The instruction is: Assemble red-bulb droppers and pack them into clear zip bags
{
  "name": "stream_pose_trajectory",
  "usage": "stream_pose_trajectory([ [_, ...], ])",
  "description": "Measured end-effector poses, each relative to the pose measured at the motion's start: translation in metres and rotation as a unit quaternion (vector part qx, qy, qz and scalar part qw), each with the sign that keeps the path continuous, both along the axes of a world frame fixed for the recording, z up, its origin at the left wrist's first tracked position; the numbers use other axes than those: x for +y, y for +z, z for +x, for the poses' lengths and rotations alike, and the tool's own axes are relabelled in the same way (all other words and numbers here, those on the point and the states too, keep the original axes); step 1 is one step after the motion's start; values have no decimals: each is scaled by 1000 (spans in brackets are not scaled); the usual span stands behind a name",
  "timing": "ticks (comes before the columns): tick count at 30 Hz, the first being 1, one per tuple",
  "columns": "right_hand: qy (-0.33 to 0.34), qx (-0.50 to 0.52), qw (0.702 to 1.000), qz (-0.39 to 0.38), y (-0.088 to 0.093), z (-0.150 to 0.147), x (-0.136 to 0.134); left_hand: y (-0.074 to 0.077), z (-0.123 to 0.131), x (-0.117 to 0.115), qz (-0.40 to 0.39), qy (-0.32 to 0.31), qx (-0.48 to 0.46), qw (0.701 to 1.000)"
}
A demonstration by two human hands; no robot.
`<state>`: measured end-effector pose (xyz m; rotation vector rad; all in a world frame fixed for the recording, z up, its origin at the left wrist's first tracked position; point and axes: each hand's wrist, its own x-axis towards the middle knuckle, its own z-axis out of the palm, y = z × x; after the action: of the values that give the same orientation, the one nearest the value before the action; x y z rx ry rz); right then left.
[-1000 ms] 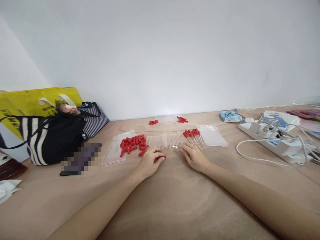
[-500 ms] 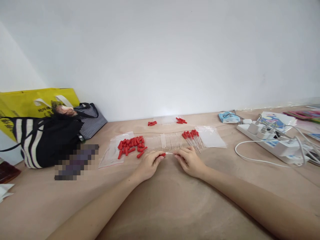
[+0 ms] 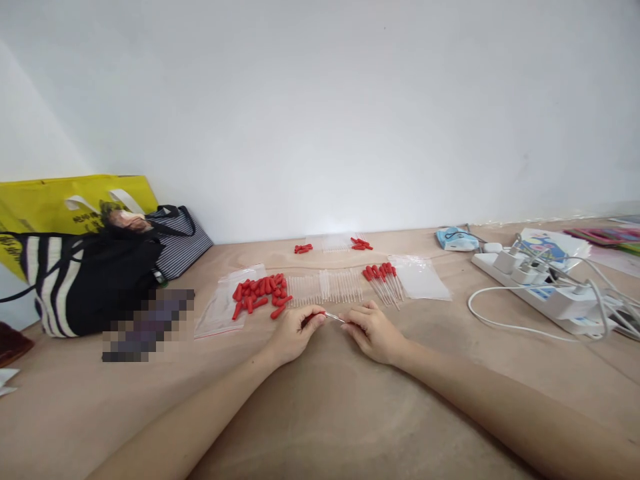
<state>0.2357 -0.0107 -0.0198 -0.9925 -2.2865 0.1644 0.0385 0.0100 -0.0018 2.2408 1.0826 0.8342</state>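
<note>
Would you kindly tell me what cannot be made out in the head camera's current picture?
All in the head view:
Red, tapered, rubbery bulb: mostly hidden by the left hand.
Thin, clear, glass-like tube: one end hidden by the right hand.
Row of slim, clear, glass-like tubes: too small to count.
Dark, flat, elongated object: blurred by pixelation.
Yellow, printed, flat-sided bag: cut off by the left edge.

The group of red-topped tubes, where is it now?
The group lies right of centre in the head view, between bare tubes and a plastic bag.
</note>
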Motion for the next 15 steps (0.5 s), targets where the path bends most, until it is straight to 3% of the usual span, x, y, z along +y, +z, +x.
stream_pose_trajectory([
  [9,9,-77,992,96,7,8,6,6,1,-6,68,-26,73,995],
  [15,-3,-59,995,84,5,1,7,5,1,-6,109,-43,93,989],
])
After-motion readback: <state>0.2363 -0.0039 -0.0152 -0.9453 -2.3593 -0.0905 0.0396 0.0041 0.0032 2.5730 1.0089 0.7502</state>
